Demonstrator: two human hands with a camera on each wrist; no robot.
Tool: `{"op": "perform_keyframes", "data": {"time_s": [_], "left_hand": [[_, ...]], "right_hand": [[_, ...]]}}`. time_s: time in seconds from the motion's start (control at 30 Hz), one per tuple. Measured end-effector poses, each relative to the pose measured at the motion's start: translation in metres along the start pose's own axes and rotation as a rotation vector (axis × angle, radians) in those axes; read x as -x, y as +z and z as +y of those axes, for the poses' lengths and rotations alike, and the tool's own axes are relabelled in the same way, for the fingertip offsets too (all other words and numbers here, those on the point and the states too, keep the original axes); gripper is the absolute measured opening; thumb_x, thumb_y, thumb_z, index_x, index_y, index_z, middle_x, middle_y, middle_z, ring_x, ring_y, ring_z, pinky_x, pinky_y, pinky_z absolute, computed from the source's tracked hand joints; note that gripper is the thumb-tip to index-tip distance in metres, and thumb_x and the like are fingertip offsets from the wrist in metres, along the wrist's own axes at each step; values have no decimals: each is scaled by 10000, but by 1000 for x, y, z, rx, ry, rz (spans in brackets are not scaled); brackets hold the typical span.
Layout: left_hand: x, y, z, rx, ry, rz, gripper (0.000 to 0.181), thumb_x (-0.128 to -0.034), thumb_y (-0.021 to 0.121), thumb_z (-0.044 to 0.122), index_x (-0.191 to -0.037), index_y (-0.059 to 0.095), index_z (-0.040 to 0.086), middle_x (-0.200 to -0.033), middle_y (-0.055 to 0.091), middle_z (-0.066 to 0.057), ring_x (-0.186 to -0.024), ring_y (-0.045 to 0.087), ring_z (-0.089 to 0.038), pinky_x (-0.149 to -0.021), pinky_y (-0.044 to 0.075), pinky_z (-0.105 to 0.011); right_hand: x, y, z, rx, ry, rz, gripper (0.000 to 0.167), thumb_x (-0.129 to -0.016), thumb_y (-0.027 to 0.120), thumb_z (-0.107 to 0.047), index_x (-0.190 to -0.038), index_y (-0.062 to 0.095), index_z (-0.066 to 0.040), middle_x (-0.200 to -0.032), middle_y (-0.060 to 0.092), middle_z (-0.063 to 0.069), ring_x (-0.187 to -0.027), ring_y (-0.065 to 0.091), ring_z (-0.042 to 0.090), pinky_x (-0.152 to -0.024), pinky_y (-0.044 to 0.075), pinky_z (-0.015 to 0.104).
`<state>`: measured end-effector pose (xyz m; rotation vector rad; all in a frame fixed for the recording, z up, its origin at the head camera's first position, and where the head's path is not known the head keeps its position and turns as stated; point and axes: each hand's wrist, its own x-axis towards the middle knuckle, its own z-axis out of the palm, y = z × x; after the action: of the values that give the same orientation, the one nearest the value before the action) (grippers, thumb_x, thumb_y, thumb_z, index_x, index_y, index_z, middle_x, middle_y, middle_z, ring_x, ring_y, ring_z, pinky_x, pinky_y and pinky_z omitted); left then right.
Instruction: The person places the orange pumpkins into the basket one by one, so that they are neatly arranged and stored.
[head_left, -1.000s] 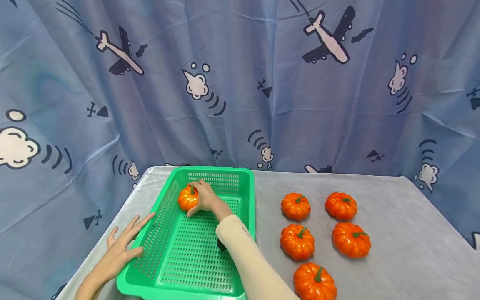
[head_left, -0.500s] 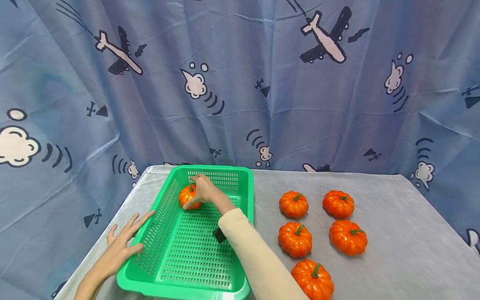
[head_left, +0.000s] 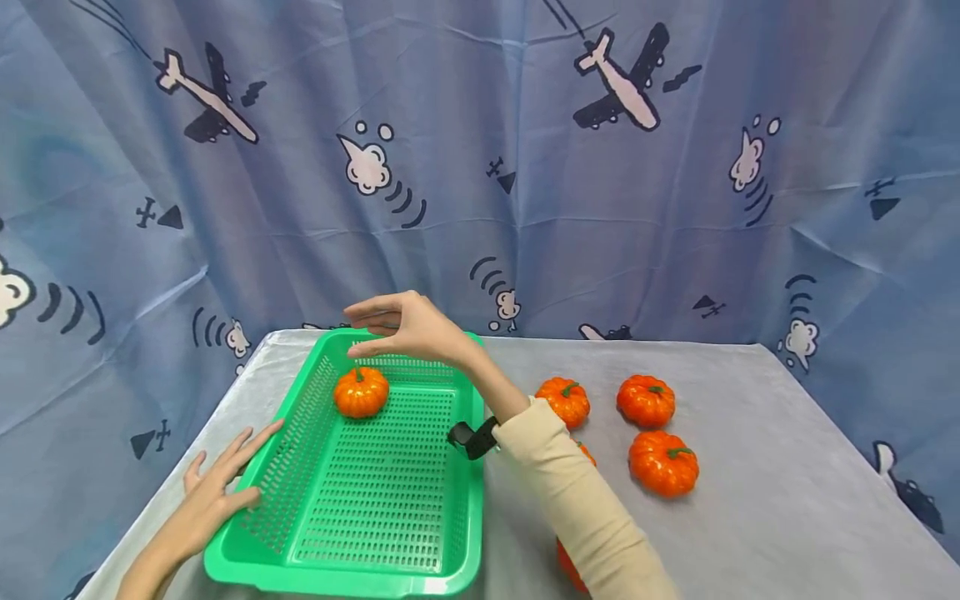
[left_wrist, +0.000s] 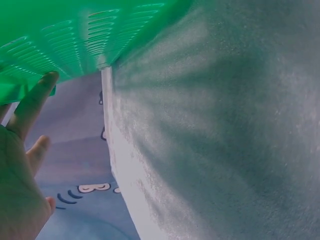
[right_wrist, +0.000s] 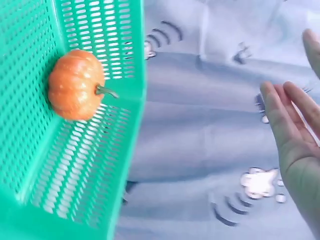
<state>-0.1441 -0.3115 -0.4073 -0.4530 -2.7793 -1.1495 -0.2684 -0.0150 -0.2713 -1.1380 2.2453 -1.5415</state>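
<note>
Hovering over the glossy orange ribbed pumpkin [head_left: 362,392], the right hand [head_left: 416,329] has thumb and fingers apart and holds nothing. The pumpkin sits stem-up inside the green perforated plastic basket [head_left: 337,582], towards its eleven o'clock corner. At nine o'clock, the left hand [head_left: 210,504] rests near-straight, spread fingers on the rim, gripping nothing. Light, even pressure there should steady the basket without tipping it. The right hand would do best clear of the stem, with the black wrist-worn device [head_left: 474,439] carried above the three o'clock rim. Five more orange pumpkins [head_left: 663,463] lie between two and four o'clock, two partly hidden by the cream fabric sleeve [head_left: 585,500].
</note>
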Motion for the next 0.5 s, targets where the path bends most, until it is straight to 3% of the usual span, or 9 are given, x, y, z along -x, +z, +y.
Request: {"op": "perform_keyframes", "data": {"time_s": [0.1,0.23,0.37,0.5], "left_hand": [[-1,-2,-1,9,4,0,796,-774,527,111,-1524,293,241,-1490,284,-301,-1336,201,-549,-945,-123,-729],[-2,-1,-1,23,11,-9,796,-779,518,96,-1527,284,238,-1497,279,-288,-1345,186,-548,-944,-128,-730],[-1,0,-1,28,-1,-16,799,-787,512,92,-1532,269,248,-1506,268,-277,-1338,201,-554,-948,-136,-728],[2,1,-3,30,-27,-29,806,-792,513,91,-1536,252,257,-1513,261,-267,-1331,223,-552,-952,-149,-727]], "right_hand": [[27,-12,-10,-70,-58,24,503,-780,761,-40,-1259,610,-2,-1251,628,96,-1136,598,125,-953,457,236],[68,-29,-7,-94,-98,75,518,-774,737,38,-1270,585,32,-1283,595,135,-1157,590,220,-967,460,294],[111,-41,5,-68,-71,108,551,-771,742,32,-1291,563,24,-1319,560,141,-1184,562,303,-976,455,314],[153,-56,15,-64,-1,119,574,-777,749,-4,-1313,546,22,-1334,544,144,-1223,526,307,-1004,427,312]]}}
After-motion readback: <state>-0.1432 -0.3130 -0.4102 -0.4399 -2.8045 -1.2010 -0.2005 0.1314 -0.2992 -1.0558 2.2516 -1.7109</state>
